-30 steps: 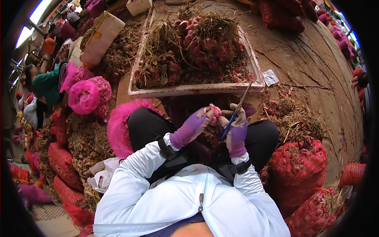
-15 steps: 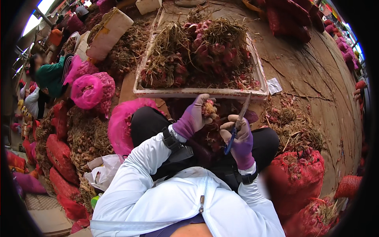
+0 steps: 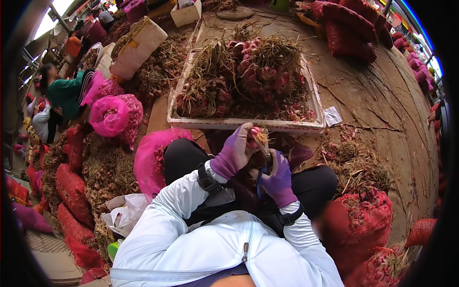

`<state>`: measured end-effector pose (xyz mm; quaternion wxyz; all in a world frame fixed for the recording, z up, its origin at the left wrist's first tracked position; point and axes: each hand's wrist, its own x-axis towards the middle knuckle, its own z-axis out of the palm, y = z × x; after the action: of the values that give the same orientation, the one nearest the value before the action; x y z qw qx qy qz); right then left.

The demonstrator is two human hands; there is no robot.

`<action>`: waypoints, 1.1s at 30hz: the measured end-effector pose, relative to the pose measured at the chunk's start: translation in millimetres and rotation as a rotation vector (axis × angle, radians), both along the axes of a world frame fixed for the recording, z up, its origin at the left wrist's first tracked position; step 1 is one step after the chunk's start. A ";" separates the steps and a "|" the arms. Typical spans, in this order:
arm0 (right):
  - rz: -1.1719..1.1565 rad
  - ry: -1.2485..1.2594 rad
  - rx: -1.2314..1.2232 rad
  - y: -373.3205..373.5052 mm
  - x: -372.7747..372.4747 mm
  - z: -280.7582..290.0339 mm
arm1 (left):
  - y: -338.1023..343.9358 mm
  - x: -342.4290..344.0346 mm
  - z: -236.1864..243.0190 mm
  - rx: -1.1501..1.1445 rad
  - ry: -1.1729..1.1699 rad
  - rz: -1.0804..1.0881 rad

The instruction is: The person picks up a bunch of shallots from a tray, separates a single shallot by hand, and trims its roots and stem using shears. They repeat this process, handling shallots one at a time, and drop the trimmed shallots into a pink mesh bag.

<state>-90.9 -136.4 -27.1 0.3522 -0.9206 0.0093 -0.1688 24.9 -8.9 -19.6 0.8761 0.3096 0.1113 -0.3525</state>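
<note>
Left grip [image 3: 235, 154] — shallot [image 3: 253, 136]; white tray [image 3: 239, 123] behind

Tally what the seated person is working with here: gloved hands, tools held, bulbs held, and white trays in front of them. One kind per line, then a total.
Purple-gloved hands: 2, the left hand and the right hand
Blue-handled scissors: 1
Red shallot bulb held: 1
White tray of shallots: 1
Total: 5

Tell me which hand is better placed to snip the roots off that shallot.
Probably the right. The right hand grips the blue-handled scissors, blades up beside the shallot, while the left hand is occupied holding it.
</note>
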 end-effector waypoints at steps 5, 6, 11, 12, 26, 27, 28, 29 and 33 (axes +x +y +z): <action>-0.037 -0.074 -0.096 -0.1 0.2 -8.1 | -3.8 -11.5 20.4 0.226 -0.357 0.068; -0.043 -0.067 -0.049 0.2 0.1 -9.5 | -3.9 -10.6 18.4 0.226 -0.354 0.068; -0.074 -0.090 -0.038 -0.9 0.3 -10.9 | -2.1 -4.8 5.0 0.350 -0.360 -0.041; -0.095 -0.119 -0.079 -2.1 -0.4 -13.9 | -3.4 -4.0 4.9 0.348 -0.358 -0.043; -0.156 -0.153 0.722 8.7 18.3 12.1 | -19.1 -33.8 -6.6 0.234 -0.236 -0.017; -0.197 -0.102 0.776 11.6 19.2 13.2 | -21.3 -35.2 -11.9 0.167 -0.271 0.024; -0.199 -0.103 0.775 13.1 18.9 10.6 | -22.4 -36.4 -15.1 0.100 -0.305 0.067; -0.201 -0.143 0.788 14.1 17.9 4.4 | -20.8 -39.1 -10.2 0.060 -0.260 0.054; -0.137 -0.193 1.002 10.8 15.2 -7.1 | -19.5 -38.7 -10.4 0.051 -0.183 0.056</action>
<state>-75.7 -125.6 -34.2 0.7375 -0.6162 0.1170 -0.2504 -13.9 -28.5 -30.0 0.8839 0.3594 0.0485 -0.2951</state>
